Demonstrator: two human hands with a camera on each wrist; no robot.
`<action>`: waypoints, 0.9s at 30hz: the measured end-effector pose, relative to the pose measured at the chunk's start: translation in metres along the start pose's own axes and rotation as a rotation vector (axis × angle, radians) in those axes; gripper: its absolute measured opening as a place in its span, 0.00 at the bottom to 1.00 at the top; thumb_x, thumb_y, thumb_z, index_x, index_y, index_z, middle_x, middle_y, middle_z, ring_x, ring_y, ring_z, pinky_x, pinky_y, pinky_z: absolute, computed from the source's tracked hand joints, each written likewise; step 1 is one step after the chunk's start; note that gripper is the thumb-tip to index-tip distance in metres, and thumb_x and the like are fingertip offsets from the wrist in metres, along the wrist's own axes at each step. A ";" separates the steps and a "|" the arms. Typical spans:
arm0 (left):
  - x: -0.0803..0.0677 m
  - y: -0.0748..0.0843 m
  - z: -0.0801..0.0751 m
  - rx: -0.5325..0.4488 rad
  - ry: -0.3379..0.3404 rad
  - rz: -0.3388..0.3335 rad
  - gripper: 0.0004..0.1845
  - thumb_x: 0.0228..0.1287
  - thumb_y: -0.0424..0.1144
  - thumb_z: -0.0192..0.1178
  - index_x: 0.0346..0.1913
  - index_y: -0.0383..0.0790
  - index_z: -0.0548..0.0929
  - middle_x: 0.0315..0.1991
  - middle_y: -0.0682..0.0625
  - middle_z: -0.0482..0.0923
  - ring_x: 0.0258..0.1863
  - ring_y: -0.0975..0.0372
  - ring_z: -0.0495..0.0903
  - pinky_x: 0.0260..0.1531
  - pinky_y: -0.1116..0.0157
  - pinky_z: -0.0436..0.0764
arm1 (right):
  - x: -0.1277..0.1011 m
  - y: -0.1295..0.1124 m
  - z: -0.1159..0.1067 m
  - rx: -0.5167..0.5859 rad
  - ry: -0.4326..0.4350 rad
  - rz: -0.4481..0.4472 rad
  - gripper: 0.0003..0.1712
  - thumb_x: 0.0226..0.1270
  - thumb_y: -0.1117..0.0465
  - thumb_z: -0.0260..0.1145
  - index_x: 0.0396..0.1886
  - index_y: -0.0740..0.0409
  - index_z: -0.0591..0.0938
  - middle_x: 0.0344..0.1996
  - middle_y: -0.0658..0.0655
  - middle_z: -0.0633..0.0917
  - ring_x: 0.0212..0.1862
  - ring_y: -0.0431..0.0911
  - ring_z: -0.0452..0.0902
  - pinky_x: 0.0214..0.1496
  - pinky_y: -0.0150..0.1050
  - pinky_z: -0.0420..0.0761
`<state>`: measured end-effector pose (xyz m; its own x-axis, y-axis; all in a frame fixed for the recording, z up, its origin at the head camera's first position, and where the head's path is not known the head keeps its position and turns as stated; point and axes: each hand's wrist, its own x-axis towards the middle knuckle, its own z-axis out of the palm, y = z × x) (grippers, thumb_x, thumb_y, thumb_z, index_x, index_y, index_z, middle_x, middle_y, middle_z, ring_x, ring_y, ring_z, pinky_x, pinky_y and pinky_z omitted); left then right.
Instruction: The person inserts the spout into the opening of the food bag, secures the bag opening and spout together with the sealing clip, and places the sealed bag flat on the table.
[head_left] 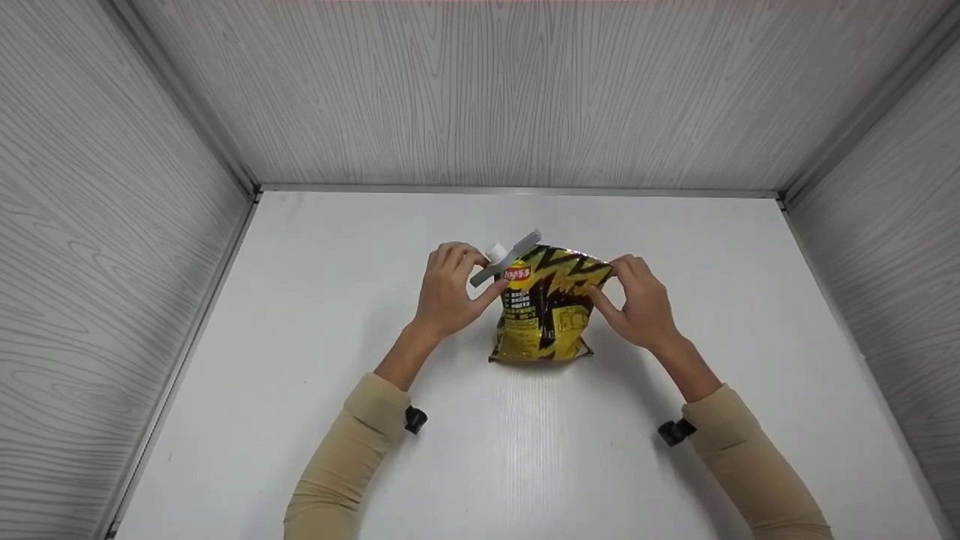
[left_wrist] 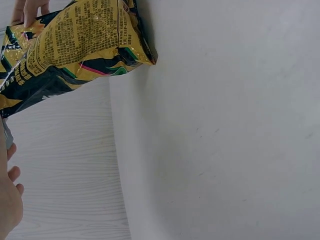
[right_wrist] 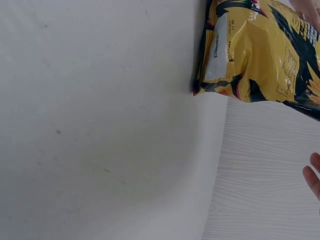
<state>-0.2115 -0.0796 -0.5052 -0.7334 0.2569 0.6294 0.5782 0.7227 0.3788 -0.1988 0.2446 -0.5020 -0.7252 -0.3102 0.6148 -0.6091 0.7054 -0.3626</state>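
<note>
White table [head_left: 525,465], grey wood-grain walls [head_left: 525,90] enclose three sides. Chip bag [head_left: 546,304] stands upright at table centre. Your right hand [head_left: 637,304] pinches bag's top right corner; left hand [head_left: 448,289] grips grey sealing clip [head_left: 506,259] at top left. Risk: clip slides off crooked fold; bag tips if you pull unevenly.

We see bright, even overhead light on the white matte tabletop [head_left: 525,465], with soft shadows under the beige sleeves, glare on the glossy yellow-and-black foil snack bag [head_left: 546,311], and sharp focus in all views.
</note>
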 end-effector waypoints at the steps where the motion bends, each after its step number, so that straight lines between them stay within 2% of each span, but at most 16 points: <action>1: 0.000 0.000 0.000 0.001 -0.004 -0.003 0.23 0.68 0.58 0.70 0.46 0.40 0.84 0.47 0.46 0.82 0.57 0.51 0.77 0.64 0.49 0.76 | 0.000 0.000 0.000 -0.012 0.001 -0.009 0.18 0.67 0.56 0.76 0.46 0.63 0.80 0.41 0.64 0.82 0.43 0.58 0.80 0.43 0.53 0.82; 6: 0.000 0.000 0.001 0.007 -0.029 -0.027 0.24 0.68 0.60 0.69 0.49 0.41 0.83 0.49 0.46 0.82 0.58 0.51 0.77 0.64 0.49 0.75 | 0.000 0.002 0.001 -0.061 0.002 -0.034 0.19 0.67 0.56 0.75 0.45 0.63 0.78 0.40 0.64 0.81 0.41 0.57 0.78 0.41 0.52 0.81; 11: 0.000 -0.001 0.006 0.000 -0.041 -0.055 0.25 0.69 0.60 0.68 0.50 0.40 0.82 0.49 0.46 0.82 0.59 0.52 0.76 0.64 0.50 0.75 | 0.001 0.003 0.001 -0.082 -0.020 -0.017 0.18 0.70 0.54 0.73 0.46 0.63 0.78 0.40 0.64 0.81 0.41 0.57 0.77 0.41 0.52 0.81; 20: -0.001 -0.002 0.010 -0.009 -0.079 -0.109 0.27 0.70 0.61 0.66 0.53 0.40 0.80 0.52 0.46 0.80 0.60 0.53 0.75 0.65 0.51 0.74 | -0.001 0.005 0.004 -0.076 -0.065 0.025 0.19 0.71 0.53 0.72 0.48 0.62 0.79 0.41 0.63 0.82 0.44 0.57 0.79 0.43 0.53 0.83; 27: -0.001 -0.002 0.012 -0.002 -0.116 -0.132 0.31 0.69 0.64 0.65 0.58 0.39 0.79 0.55 0.45 0.79 0.61 0.51 0.74 0.66 0.50 0.73 | -0.002 0.007 0.007 -0.075 -0.048 0.007 0.18 0.70 0.54 0.73 0.48 0.62 0.79 0.41 0.62 0.83 0.44 0.56 0.80 0.43 0.52 0.83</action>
<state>-0.2162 -0.0729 -0.5147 -0.8390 0.2325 0.4920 0.4753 0.7534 0.4544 -0.2041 0.2459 -0.5106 -0.7450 -0.3340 0.5774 -0.5795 0.7528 -0.3122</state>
